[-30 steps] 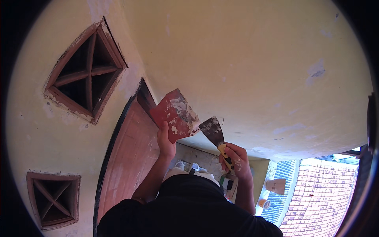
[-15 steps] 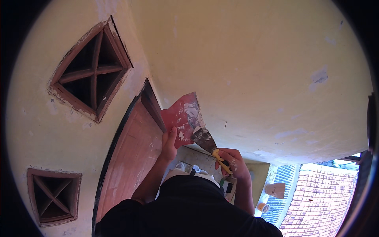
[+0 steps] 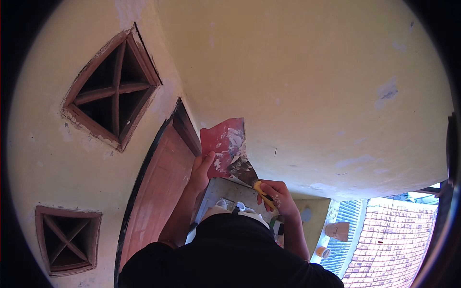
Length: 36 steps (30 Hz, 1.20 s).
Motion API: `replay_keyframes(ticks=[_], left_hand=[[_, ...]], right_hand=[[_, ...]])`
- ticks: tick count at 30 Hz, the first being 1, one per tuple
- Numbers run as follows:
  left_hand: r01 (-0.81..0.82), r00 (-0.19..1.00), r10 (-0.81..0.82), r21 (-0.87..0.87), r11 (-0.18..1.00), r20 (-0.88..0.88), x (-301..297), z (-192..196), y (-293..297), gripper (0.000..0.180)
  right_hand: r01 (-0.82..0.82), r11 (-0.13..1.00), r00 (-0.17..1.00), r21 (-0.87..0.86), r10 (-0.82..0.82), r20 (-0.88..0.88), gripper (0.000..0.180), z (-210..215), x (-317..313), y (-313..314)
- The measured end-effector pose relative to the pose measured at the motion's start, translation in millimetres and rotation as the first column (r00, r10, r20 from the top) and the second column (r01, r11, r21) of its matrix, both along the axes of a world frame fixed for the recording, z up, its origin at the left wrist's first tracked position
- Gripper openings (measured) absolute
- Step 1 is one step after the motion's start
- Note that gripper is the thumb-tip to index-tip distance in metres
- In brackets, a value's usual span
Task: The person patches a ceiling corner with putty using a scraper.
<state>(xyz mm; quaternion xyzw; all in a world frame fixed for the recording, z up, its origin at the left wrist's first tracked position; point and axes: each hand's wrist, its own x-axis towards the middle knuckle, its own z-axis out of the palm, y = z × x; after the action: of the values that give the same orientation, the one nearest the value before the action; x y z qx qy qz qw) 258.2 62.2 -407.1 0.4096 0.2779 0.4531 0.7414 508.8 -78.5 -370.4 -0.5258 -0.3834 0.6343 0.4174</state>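
My left hand (image 3: 200, 174) grips a flat red plastic putty spreader (image 3: 220, 139) by its lower left edge, thumb across its face. Pale putty (image 3: 236, 148) is smeared over the spreader's right side. In my right hand (image 3: 282, 198) is a putty knife with a yellow and black handle (image 3: 264, 195). Its dark, putty-coated blade (image 3: 246, 173) lies against the lower right part of the spreader. White smudges show on the fingers of my right hand.
A yellowish wall (image 3: 307, 86) with scuffs and a small nail (image 3: 275, 152) rises ahead. At left are a wooden door (image 3: 156, 187) and wooden vents (image 3: 115, 89). On the right, a brown container (image 3: 338, 231) and a white tub (image 3: 323, 252) stand near a tiled roof (image 3: 391, 235).
The red spreader has turned slightly clockwise. Both hands have shifted a little left, and the knife blade has moved left and slightly down across the spreader.
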Motion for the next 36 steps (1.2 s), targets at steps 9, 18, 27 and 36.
replay_keyframes(ticks=[9, 18, 27, 36], left_hand=[[0.225, 0.968, -0.231, -0.072, 0.972, -0.095, -35, 6, 11, 0.036], [0.250, 0.940, -0.182, -0.220, 0.943, 0.289, -51, 73, -7, 0.039], [0.414, 0.763, -0.252, -0.151, 0.898, 0.595, -71, 254, -59, 0.042], [0.433, 0.731, -0.342, -0.014, 0.901, 0.590, -31, 336, -113, 0.051]], right_hand=[[-0.157, 0.987, 0.988, 0.033, 0.156, 0.008, 0.034, -5, 2, 6], [0.013, 0.915, 0.997, 0.403, 0.019, -0.077, 0.041, 118, 24, -9], [0.043, 0.485, 0.779, 0.874, -0.564, 0.274, 0.042, 447, 19, -55], [-0.550, 0.214, -0.075, 0.807, -0.975, 0.208, 0.037, 692, 26, -81]])
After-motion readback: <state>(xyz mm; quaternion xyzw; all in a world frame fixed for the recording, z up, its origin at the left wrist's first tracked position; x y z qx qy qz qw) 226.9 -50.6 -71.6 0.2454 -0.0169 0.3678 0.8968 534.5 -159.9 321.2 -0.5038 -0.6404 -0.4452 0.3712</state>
